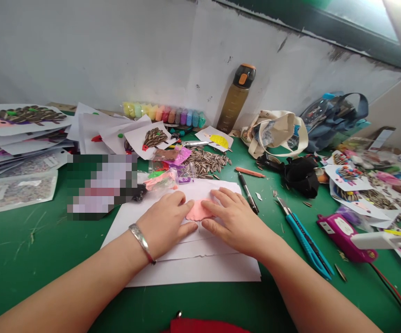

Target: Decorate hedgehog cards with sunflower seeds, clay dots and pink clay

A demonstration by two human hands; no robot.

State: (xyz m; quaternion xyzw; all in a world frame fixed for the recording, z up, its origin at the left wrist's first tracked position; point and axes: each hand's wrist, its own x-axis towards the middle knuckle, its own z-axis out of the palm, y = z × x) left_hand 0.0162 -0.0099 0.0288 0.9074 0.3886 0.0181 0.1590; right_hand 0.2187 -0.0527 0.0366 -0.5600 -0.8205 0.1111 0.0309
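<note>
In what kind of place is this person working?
Probably a handicraft workspace, judging by the flat pink clay-like piece, the heap of striped grey seeds and the white paper sheet bearing a seed-covered animal-like figure.

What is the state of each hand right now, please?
Left hand: loosely open, touching the flattened pink modelling clay.
Right hand: open, touching the same clay's right side.

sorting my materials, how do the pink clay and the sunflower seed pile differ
The pink clay is one piece; the seed pile is many loose seeds. The clay is plain pink, the seeds striped dark and pale. The left hand and right hand touch the clay, not the seeds.
</note>
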